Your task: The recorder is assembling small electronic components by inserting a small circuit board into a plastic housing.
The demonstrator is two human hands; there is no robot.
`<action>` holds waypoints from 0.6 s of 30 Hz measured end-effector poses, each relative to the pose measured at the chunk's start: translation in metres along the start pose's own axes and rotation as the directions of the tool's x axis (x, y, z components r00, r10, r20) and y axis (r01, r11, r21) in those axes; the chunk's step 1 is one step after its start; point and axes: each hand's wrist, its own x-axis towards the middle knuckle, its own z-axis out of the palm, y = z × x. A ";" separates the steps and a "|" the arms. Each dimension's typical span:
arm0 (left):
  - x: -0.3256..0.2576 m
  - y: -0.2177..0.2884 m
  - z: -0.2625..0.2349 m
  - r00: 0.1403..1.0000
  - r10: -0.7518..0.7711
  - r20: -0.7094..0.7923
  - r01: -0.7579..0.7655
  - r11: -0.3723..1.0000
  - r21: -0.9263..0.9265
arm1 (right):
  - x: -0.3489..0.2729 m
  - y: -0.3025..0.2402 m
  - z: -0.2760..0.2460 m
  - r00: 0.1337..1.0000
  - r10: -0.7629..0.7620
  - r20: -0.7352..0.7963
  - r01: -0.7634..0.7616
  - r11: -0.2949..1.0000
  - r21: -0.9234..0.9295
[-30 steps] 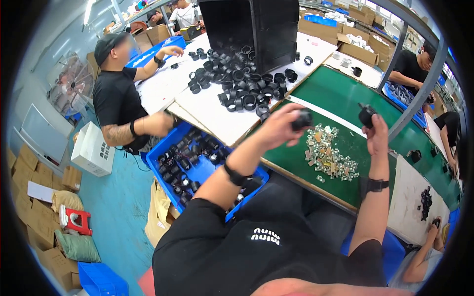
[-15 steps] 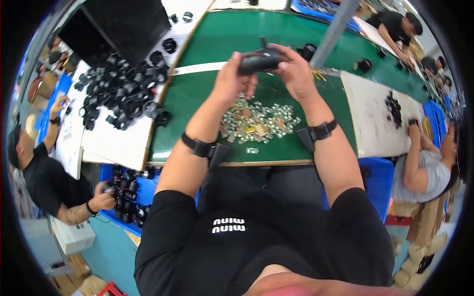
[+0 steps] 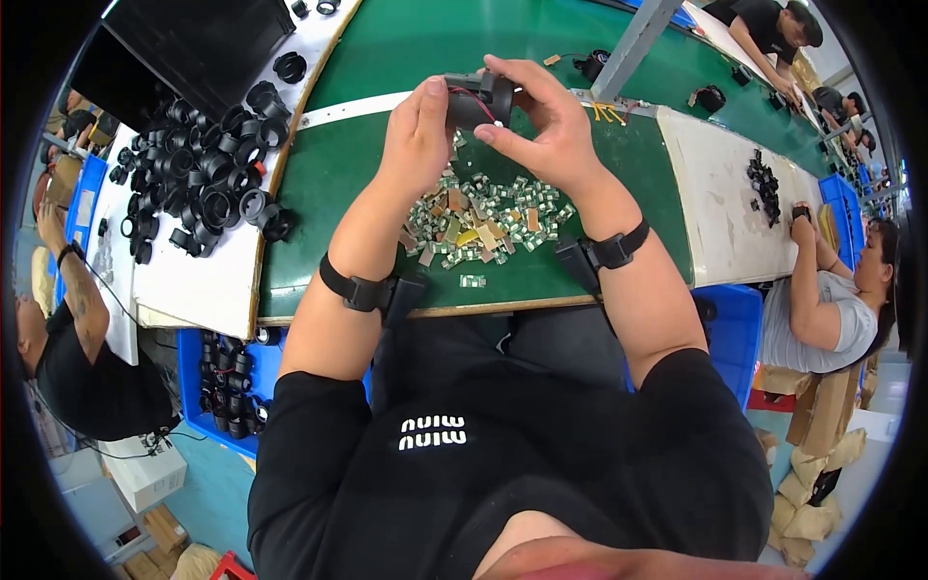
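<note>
Over the green work surface I hold a black cylindrical housing (image 3: 469,108) with a red wire running along its side and a small block on top. My left hand (image 3: 418,140) is closed around its left end, thumb along the near side. Around the right end curve the fingers of my right hand (image 3: 556,130), its thumb tip by a small white spot near the wire; some of these fingers are hidden. Below my hands lies a pile of small green circuit boards (image 3: 483,217) mixed with tan and yellow pieces. One separate board (image 3: 473,281) sits near the front edge.
Many black ring-shaped parts (image 3: 208,174) heap on the white board at left, beside a black box (image 3: 193,58). Blue bins (image 3: 193,387) flank my lap. A grey post (image 3: 638,48) rises at the back right. Co-workers (image 3: 822,300) sit on both sides.
The housing has turned in my hands, so its red wire and top block now face me. Both hands have moved slightly left in view. The co-worker at left has shifted.
</note>
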 end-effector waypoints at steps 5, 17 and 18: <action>0.011 -0.011 -0.001 0.927 0.370 -0.062 -0.341 0.900 0.270 | 0.002 -0.001 0.004 1.000 -0.011 0.007 0.011 1.000 0.005; -0.003 0.017 0.008 0.849 0.525 0.061 -0.512 0.846 -0.147 | -0.006 -0.001 0.012 0.999 0.036 0.005 -0.036 0.999 0.026; -0.007 0.023 0.010 0.859 0.501 0.106 -0.481 0.860 -0.173 | -0.006 -0.002 0.011 0.999 0.039 0.005 -0.039 0.999 0.025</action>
